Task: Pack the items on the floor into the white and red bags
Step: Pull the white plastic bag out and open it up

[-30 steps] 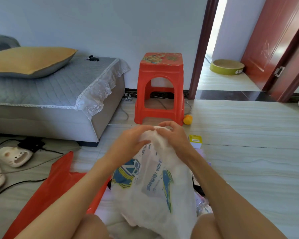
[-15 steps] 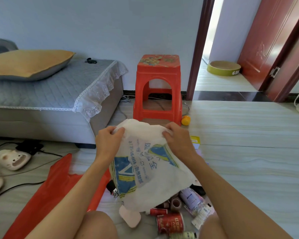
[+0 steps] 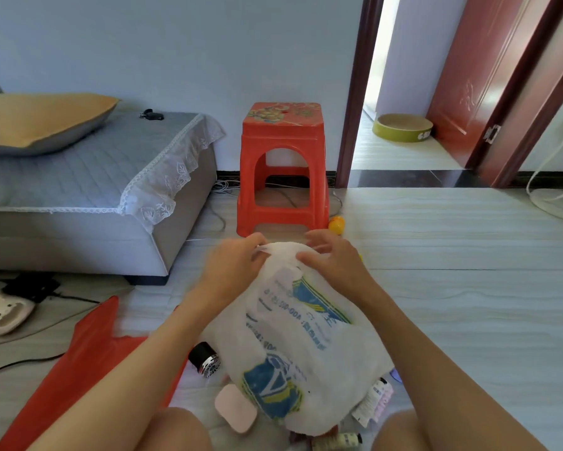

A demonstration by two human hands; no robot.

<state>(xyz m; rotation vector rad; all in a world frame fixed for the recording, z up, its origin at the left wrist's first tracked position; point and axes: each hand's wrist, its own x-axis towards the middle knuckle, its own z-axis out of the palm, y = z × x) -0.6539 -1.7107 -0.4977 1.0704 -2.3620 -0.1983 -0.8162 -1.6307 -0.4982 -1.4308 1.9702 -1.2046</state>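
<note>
White printed plastic bag held up over floor items, top edge pinched by left hand and right hand, mouth not yet opened. Flat red plastic bag on floor at left. Pink oval case, black cylinder, tubes unpacked. Early stage, judging by that.

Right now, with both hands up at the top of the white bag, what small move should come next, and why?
Probably pull the top of the white bag apart to open its mouth. The left hand and right hand both pinch its bunched top edge, and it looks closed. The pink case and black cylinder lie unpacked on the floor below.
</note>
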